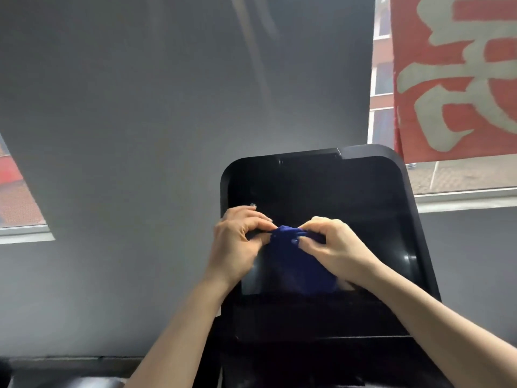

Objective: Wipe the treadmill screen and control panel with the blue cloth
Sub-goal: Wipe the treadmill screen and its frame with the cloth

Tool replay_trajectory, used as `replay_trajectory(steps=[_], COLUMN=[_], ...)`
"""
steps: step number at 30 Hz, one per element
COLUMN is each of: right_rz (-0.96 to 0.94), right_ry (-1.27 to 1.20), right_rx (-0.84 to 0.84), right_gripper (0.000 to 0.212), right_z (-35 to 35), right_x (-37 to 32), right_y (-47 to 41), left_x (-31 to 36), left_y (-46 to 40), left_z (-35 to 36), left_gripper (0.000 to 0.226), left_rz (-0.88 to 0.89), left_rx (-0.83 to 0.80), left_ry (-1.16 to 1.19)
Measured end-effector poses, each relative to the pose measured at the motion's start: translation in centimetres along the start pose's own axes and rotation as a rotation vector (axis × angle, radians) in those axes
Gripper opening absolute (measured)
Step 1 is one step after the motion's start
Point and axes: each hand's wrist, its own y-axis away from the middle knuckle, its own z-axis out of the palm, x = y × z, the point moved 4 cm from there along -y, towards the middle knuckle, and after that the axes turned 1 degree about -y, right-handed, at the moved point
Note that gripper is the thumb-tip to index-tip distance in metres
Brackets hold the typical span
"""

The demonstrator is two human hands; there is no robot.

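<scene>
While both hands, left hand [237,245] and right hand [335,247], pinch the blue cloth [296,259] seemingly against the treadmill screen [321,191], a grey wall [140,135] rises behind.

head | faces forward, slightly down | close on treadmill console [321,191]

cloth [296,261]: dark blue, bunched along its top edge, hanging in front of your screen.
screen [321,197]: black, glossy, unlit, tilted back.
control panel [316,317]: dark; you can hardly make out buttons.
</scene>
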Motion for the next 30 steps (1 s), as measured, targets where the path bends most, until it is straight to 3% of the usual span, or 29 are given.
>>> replay_trajectory(steps=[6,13,17,22,30], right_rz=[0.160,0.223,0.114,-0.144,-0.313], right_ry=[0.238,0.472,0.685,0.925,0.922], right_rx=[0.144,0.403,0.564,0.571,0.516], right_gripper=[0.031,0.019,0.021,0.019,0.022], right_z=[0.4,-1.7,-1.0,5.1,9.8], right_x=[2.3,5.2,5.6,6.2,9.5], right_y=[-3.5,-11.5,-16.4,-18.1,-17.2], left_x=[-6.4,-13.3,-15.5,-17.3,-19.2], left_y=[-1.6,-3.4,-4.6,-5.7,-5.5], left_z=[0.2,2.3,4.1,5.6,7.5], left_gripper=[0.022,0.045,0.055,0.061,0.065], left_rz=[-0.054,-0.187,-0.172,-0.164,-0.161], left_rx=[0.053,-0.061,-0.047,0.004,0.037], left_ry=[-0.115,-0.219,-0.256,-0.287,-0.254])
